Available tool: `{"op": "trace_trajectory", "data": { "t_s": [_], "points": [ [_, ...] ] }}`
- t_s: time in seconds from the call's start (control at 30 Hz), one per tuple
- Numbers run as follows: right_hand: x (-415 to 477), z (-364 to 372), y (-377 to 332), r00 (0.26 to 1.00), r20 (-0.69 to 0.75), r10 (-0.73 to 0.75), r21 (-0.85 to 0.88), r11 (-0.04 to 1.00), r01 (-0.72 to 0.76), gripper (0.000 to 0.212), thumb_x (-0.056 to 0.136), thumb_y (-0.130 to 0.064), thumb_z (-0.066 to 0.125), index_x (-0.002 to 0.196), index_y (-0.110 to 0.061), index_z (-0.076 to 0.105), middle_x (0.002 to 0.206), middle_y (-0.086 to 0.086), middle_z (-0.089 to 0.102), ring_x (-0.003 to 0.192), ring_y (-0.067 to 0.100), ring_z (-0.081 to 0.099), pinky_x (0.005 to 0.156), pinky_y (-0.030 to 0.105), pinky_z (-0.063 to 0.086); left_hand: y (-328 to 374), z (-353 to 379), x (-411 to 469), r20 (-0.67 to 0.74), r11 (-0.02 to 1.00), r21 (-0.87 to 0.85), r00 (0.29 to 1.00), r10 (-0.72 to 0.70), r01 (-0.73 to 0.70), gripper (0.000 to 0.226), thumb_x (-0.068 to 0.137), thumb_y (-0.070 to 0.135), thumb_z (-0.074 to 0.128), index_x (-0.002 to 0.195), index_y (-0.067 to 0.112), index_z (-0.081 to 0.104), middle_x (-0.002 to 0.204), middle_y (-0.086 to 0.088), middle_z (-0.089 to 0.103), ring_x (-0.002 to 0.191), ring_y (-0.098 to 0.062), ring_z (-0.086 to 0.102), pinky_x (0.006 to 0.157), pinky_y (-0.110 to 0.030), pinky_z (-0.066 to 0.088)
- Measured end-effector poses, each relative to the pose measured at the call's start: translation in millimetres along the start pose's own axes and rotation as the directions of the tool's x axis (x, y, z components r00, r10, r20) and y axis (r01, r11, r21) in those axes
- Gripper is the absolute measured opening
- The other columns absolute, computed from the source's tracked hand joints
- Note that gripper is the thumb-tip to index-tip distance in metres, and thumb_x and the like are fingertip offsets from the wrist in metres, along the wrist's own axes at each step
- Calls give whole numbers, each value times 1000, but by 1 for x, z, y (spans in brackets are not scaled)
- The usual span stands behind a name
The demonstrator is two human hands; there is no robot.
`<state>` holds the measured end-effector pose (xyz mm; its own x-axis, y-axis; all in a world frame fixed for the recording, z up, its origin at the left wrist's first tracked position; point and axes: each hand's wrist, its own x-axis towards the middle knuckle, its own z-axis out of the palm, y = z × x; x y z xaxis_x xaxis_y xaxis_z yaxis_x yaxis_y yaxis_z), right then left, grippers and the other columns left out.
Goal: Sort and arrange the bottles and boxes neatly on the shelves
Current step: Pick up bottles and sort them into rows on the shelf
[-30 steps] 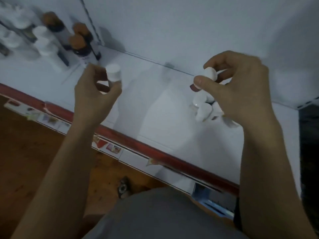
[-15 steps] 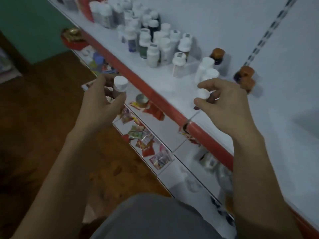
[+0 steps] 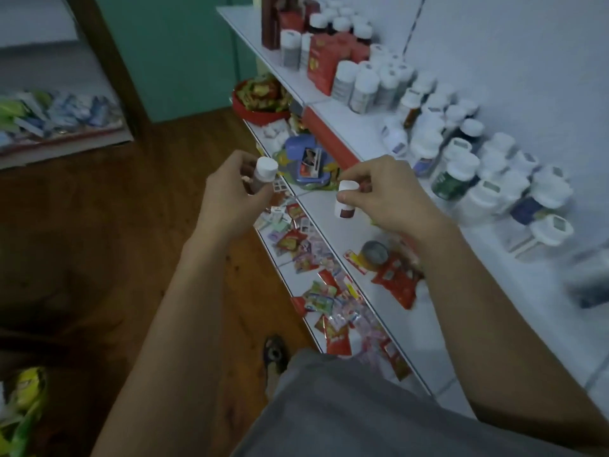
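Note:
My left hand (image 3: 227,196) grips a small brown bottle with a white cap (image 3: 263,174), held upright in front of the lower shelves. My right hand (image 3: 385,196) pinches a second small brown bottle with a white cap (image 3: 345,200), tilted. Both hands hover out in front of the red-edged upper shelf (image 3: 333,140). On that white shelf stand several white-capped bottles (image 3: 461,153) in a loose cluster, and red boxes (image 3: 324,65) stand farther back among taller bottles.
Below, two white lower shelves (image 3: 329,222) carry scattered snack packets (image 3: 324,301), a tin (image 3: 374,253), a blue toy (image 3: 304,159) and a red bowl of packets (image 3: 260,100). Wooden floor lies to the left, with my foot (image 3: 275,354) near the shelf base.
My view has swung left along the shelf, from a bare stretch to the crowded bottle section. Both hands still hold their bottles and have come closer together.

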<state>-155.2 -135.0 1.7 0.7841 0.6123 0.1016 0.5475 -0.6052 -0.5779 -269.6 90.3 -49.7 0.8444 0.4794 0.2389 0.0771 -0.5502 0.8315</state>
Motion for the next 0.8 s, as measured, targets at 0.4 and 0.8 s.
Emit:
{"op": "trace_trajectory", "data": {
  "t_s": [0.4, 0.8],
  "points": [
    [252, 22, -57, 1000, -7, -20, -93, 995, 20, 36, 88, -35, 78, 120, -27, 64, 95, -7, 56, 86, 20, 61, 74, 33, 44, -91, -71, 230, -106, 999, -42, 994, 0, -4, 30, 82, 48, 70, 106, 38, 55, 95, 21, 63, 92, 5, 59, 72, -29, 57],
    [471, 95, -112, 993, -121, 14, -28, 999, -18, 32, 102, -26, 60, 133, -27, 51, 130, 0, 53, 71, 3, 68, 75, 32, 56, -199, -153, 451, -16, 996, -74, 999, 49, -50, 27, 84, 42, 76, 98, 43, 54, 93, 25, 62, 85, 15, 58, 66, -18, 45]
  ]
}}
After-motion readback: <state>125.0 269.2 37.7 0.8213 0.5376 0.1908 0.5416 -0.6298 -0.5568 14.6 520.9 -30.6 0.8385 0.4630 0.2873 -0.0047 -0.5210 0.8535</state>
